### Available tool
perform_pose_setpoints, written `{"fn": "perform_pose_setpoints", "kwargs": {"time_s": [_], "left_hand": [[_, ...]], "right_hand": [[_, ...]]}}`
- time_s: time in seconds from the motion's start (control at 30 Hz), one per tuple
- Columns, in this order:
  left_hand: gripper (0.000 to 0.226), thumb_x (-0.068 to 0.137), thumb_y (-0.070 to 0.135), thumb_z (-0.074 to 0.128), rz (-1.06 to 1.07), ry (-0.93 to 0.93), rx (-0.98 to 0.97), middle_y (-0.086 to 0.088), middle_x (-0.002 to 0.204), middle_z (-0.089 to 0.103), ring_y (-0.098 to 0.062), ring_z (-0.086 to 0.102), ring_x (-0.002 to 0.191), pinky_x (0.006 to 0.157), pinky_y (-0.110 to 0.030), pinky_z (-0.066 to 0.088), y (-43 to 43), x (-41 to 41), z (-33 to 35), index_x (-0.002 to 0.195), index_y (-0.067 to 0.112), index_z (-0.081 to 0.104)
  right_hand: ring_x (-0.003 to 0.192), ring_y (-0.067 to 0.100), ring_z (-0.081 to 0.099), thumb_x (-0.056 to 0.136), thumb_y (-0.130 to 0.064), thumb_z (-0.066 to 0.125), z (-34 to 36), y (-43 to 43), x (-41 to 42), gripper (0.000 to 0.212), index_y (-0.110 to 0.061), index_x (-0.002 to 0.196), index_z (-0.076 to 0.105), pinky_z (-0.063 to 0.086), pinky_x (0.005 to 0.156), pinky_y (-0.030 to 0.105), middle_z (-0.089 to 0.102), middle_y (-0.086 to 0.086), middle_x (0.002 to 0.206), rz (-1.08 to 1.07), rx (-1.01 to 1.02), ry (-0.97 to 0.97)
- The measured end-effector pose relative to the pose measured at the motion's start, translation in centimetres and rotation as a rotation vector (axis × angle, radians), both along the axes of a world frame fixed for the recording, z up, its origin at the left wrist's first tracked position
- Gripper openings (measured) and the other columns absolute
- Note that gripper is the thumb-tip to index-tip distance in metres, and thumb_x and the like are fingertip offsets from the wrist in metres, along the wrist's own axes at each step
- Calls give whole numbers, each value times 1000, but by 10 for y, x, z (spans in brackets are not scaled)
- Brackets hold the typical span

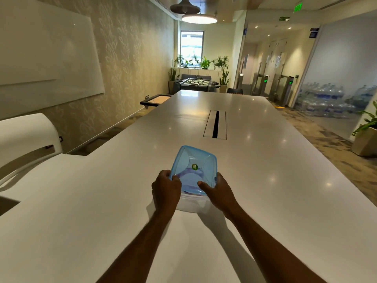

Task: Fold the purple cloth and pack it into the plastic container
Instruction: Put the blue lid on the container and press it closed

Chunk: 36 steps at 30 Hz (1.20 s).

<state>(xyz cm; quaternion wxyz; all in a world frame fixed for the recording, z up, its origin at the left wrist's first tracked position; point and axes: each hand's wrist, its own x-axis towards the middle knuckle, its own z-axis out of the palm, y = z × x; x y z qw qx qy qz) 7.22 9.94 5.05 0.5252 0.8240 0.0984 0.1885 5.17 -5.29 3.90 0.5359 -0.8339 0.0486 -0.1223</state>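
Observation:
A clear plastic container (192, 204) stands on the white table (265, 160) just in front of me. Its translucent blue lid (193, 160), with a small green sticker, lies over it, its far edge higher than its near edge. Through the lid the purple cloth (190, 178) shows inside the container. My left hand (165, 188) grips the lid's near left edge, thumb on top. My right hand (219, 190) grips the near right edge, thumb pressing on the lid.
A cable slot (215, 124) is set into the table beyond the container. A white chair (26, 137) stands at the left. A potted plant (367, 137) is at the right, stacked water bottles (326, 99) behind glass.

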Motion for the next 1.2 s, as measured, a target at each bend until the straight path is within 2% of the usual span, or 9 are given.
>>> {"fn": "perform_pose_setpoints", "kwargs": {"time_s": [0.1,0.3,0.5,0.6,0.73,0.9,1.0,1.1,1.2], "left_hand": [[22,84,11,58,-15,7,-6,-18,102,72,-35,67,93,78,-35,53,7,0,-2,102,3,66],[15,79,7,61,-65,47,6,-18,90,74,-35,67,81,69,-38,54,16,4,-6,89,0,70],[26,80,4,64,-94,60,23,-19,107,72,-32,68,100,84,-32,52,18,8,-9,104,-1,71],[24,77,3,62,-127,54,39,-17,97,74,-31,66,82,69,-33,53,19,8,-7,99,-1,71],[10,75,4,55,-219,67,220,-6,64,60,-32,57,68,50,-26,37,16,16,-5,67,7,59],[30,87,16,50,-192,120,597,-23,108,61,-39,59,100,81,-41,51,8,30,-13,110,-1,58],[61,87,17,49,-315,190,709,-20,139,44,-38,45,120,94,-44,46,8,40,-15,144,10,29],[72,84,9,52,-498,201,724,-18,157,18,-35,25,140,111,-42,31,6,54,-11,148,6,18],[70,82,4,51,-580,235,701,-24,157,15,-36,26,140,114,-38,25,4,62,-8,144,-3,21]], "right_hand": [[102,18,60,81,-31,69,-5,7,0,48,-20,124,50,53,84,34,62,2,116,-4,-42,-29],[98,20,62,80,-29,72,-5,7,2,44,-15,118,56,53,75,29,64,7,111,-5,-78,-34],[108,27,57,78,-32,73,-8,3,3,51,-16,123,55,53,89,44,63,9,116,31,-137,-20],[116,28,52,75,-37,75,-10,0,5,69,-13,132,45,50,94,48,56,10,125,13,-151,29],[120,25,45,73,-44,75,-8,-6,11,84,-16,140,34,47,98,42,46,9,131,41,-236,80],[140,28,25,74,-57,69,-9,-15,19,95,-16,147,25,35,108,38,10,12,156,105,-374,205],[148,17,-3,74,-65,63,-9,-19,22,103,-20,151,12,21,115,37,-8,3,161,179,-448,191],[147,14,2,70,-71,61,-9,-23,23,109,-24,151,4,21,115,37,-5,-1,162,201,-455,217],[147,16,11,69,-75,57,-10,-27,24,110,-27,150,0,25,113,38,-5,-3,162,198,-487,214]]}}
